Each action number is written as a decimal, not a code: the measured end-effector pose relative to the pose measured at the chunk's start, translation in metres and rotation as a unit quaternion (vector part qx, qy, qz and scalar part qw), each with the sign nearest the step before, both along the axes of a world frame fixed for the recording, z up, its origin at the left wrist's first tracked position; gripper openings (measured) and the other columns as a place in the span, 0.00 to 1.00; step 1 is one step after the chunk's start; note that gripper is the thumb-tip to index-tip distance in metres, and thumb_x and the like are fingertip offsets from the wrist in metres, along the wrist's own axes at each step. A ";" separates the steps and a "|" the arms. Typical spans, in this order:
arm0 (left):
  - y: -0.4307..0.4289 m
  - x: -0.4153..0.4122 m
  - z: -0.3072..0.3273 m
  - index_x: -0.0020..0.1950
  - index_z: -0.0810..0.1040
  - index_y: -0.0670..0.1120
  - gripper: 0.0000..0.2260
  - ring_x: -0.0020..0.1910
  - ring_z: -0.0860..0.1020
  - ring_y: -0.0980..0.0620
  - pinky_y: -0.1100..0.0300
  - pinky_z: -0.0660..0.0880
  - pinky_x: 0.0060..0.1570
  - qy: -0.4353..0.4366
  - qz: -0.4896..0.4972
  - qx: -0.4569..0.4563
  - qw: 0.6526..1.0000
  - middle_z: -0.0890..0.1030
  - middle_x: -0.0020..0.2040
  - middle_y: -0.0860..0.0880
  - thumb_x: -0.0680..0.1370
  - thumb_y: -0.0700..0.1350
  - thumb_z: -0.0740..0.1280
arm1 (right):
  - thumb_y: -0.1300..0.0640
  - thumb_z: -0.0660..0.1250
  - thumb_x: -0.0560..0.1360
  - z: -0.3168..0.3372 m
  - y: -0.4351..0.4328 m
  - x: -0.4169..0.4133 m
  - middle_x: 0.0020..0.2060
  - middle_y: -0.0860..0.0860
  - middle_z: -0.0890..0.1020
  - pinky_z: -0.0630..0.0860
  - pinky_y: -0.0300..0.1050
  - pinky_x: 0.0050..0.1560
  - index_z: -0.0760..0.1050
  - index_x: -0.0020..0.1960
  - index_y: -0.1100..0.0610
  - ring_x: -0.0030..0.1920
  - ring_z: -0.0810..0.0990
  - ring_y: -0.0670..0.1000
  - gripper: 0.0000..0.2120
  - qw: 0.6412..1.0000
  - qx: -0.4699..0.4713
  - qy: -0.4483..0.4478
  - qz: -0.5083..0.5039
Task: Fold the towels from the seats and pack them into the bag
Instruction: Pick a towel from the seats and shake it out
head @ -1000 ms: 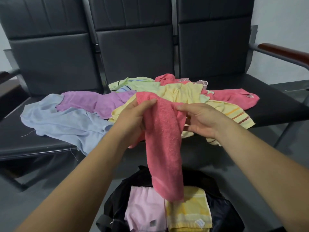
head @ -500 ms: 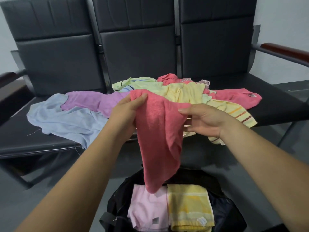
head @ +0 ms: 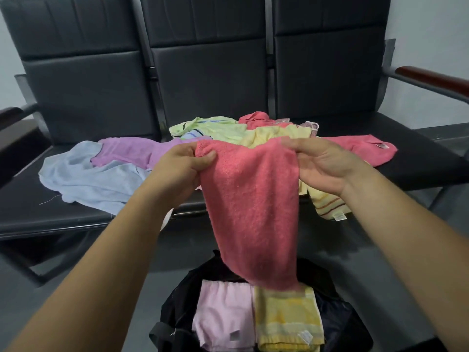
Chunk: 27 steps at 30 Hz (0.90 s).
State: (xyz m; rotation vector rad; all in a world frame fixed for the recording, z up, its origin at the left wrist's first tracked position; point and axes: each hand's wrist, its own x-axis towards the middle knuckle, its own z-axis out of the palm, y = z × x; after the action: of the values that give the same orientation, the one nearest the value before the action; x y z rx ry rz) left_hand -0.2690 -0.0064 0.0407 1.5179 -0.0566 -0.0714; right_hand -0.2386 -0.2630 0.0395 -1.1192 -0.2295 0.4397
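Coral terry cloth fills the middle of the view: a coral towel [head: 251,212] hangs in the air between both hands, its top edge stretched level and its lower end drooping to a narrow tip just above the open black bag [head: 175,313] on the floor [head: 88,275]. The left hand [head: 182,166] reaches forward with its forearm rising from the lower left, and pinches the towel's bunched upper left corner between thumb and curled fingers. The right hand [head: 327,166] comes in from the lower right with its palm turned toward the camera, its thumb over the upper right corner and its fingers hidden behind the cloth. Inside the bag a folded pink towel [head: 223,313] and a folded yellow towel [head: 286,321] lie side by side and touching. Behind the hands, the black bench [head: 418,171] carries the loose pile: a light blue towel [head: 88,179] at the left, a purple towel [head: 127,153] overlapping it, a green towel [head: 208,128] and a pale yellow towel [head: 276,134] further back, a second coral towel [head: 360,148] at the right, and a striped yellow towel [head: 327,204] hanging over the front edge. Bare seat shows on both sides of the pile, and a strip of floor separates the bench's front edge from the bag.
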 end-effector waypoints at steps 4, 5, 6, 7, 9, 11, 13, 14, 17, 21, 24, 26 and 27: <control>0.008 0.000 -0.005 0.55 0.84 0.43 0.07 0.48 0.85 0.46 0.54 0.83 0.52 -0.059 0.034 0.250 0.966 0.86 0.48 0.42 0.82 0.44 0.67 | 0.63 0.69 0.77 -0.010 -0.005 0.007 0.57 0.57 0.84 0.81 0.49 0.58 0.79 0.64 0.66 0.59 0.82 0.55 0.16 0.995 -0.080 -0.023 -0.059; 0.009 0.001 -0.007 0.55 0.84 0.42 0.08 0.48 0.85 0.44 0.54 0.84 0.51 -0.042 0.034 0.241 0.969 0.86 0.47 0.41 0.82 0.45 0.68 | 0.60 0.68 0.79 -0.013 -0.006 0.009 0.56 0.54 0.85 0.81 0.52 0.57 0.82 0.62 0.60 0.57 0.83 0.54 0.12 0.987 -0.132 -0.048 -0.084; 0.009 0.001 -0.009 0.55 0.84 0.39 0.11 0.47 0.86 0.42 0.53 0.84 0.49 -0.019 0.034 0.207 0.978 0.86 0.48 0.39 0.81 0.45 0.69 | 0.56 0.68 0.81 -0.015 -0.006 0.008 0.55 0.51 0.85 0.81 0.53 0.56 0.83 0.59 0.54 0.56 0.84 0.53 0.09 0.970 -0.204 -0.081 -0.102; 0.008 0.000 -0.010 0.56 0.83 0.37 0.13 0.46 0.86 0.41 0.52 0.84 0.48 0.003 0.034 0.175 0.984 0.86 0.48 0.38 0.81 0.46 0.70 | 0.53 0.67 0.82 -0.018 -0.006 0.008 0.55 0.49 0.85 0.82 0.54 0.55 0.84 0.56 0.50 0.55 0.85 0.53 0.07 0.952 -0.262 -0.108 -0.115; 0.005 0.000 -0.012 0.56 0.83 0.36 0.15 0.44 0.84 0.43 0.52 0.83 0.46 0.040 0.040 0.123 0.991 0.86 0.46 0.40 0.80 0.48 0.71 | 0.51 0.65 0.83 -0.022 -0.005 0.008 0.53 0.49 0.86 0.83 0.53 0.51 0.83 0.55 0.48 0.50 0.86 0.54 0.07 0.944 -0.287 -0.107 -0.125; 0.001 0.002 -0.012 0.51 0.84 0.40 0.13 0.39 0.80 0.48 0.54 0.79 0.44 0.084 0.039 0.047 0.995 0.83 0.39 0.47 0.79 0.50 0.71 | 0.53 0.64 0.84 -0.023 -0.003 0.008 0.52 0.53 0.85 0.83 0.50 0.45 0.81 0.57 0.53 0.46 0.85 0.53 0.09 0.962 -0.233 -0.056 -0.129; -0.003 0.001 -0.011 0.54 0.83 0.44 0.14 0.40 0.79 0.52 0.55 0.77 0.44 0.111 -0.009 -0.040 0.993 0.83 0.42 0.50 0.76 0.53 0.70 | 0.56 0.63 0.84 -0.018 -0.002 0.008 0.52 0.56 0.85 0.83 0.46 0.42 0.81 0.59 0.58 0.44 0.85 0.50 0.10 0.985 -0.120 0.031 -0.121; -0.004 0.001 -0.010 0.59 0.82 0.44 0.16 0.44 0.81 0.51 0.53 0.78 0.47 0.105 -0.038 -0.066 0.992 0.84 0.48 0.49 0.75 0.51 0.70 | 0.56 0.64 0.83 -0.014 -0.002 0.006 0.50 0.55 0.85 0.83 0.44 0.42 0.80 0.59 0.60 0.43 0.85 0.48 0.10 0.991 -0.050 0.066 -0.103; -0.005 0.001 -0.009 0.66 0.79 0.41 0.18 0.49 0.83 0.48 0.51 0.80 0.53 0.062 -0.056 -0.087 0.993 0.85 0.54 0.44 0.76 0.37 0.69 | 0.59 0.69 0.75 -0.006 -0.008 0.005 0.51 0.55 0.86 0.83 0.40 0.49 0.81 0.57 0.64 0.47 0.85 0.48 0.13 0.992 0.079 0.077 -0.063; 0.001 0.003 -0.015 0.57 0.83 0.43 0.07 0.47 0.82 0.51 0.62 0.80 0.44 -0.024 0.025 0.141 0.989 0.86 0.48 0.45 0.80 0.38 0.69 | 0.66 0.70 0.73 -0.015 -0.013 0.009 0.53 0.57 0.85 0.83 0.44 0.54 0.84 0.55 0.65 0.54 0.84 0.52 0.11 0.998 -0.007 0.018 -0.060; 0.000 0.004 -0.020 0.55 0.81 0.44 0.05 0.44 0.80 0.49 0.49 0.81 0.50 -0.040 0.050 0.217 0.974 0.83 0.44 0.43 0.82 0.44 0.69 | 0.59 0.68 0.80 -0.021 -0.012 0.009 0.47 0.51 0.85 0.81 0.57 0.56 0.81 0.54 0.54 0.50 0.84 0.54 0.05 0.982 -0.163 -0.045 -0.080; -0.003 0.005 -0.019 0.56 0.81 0.45 0.08 0.44 0.80 0.48 0.43 0.81 0.54 -0.022 0.063 0.227 0.972 0.84 0.46 0.41 0.81 0.47 0.69 | 0.55 0.67 0.82 -0.020 -0.010 0.007 0.46 0.50 0.85 0.80 0.59 0.56 0.80 0.53 0.51 0.49 0.85 0.54 0.03 0.965 -0.230 -0.085 -0.095; -0.004 0.005 -0.018 0.57 0.82 0.44 0.09 0.45 0.81 0.47 0.41 0.81 0.56 -0.003 0.066 0.198 0.978 0.85 0.50 0.40 0.81 0.48 0.70 | 0.54 0.66 0.83 -0.020 -0.008 0.007 0.46 0.51 0.85 0.80 0.59 0.55 0.80 0.54 0.50 0.48 0.85 0.54 0.04 0.960 -0.241 -0.099 -0.101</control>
State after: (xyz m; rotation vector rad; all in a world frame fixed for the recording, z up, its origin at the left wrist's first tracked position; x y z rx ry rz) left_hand -0.2640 -0.0103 0.0225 1.9157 0.0562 0.0307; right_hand -0.2319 -0.2712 0.0199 -1.6517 -0.1855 0.2021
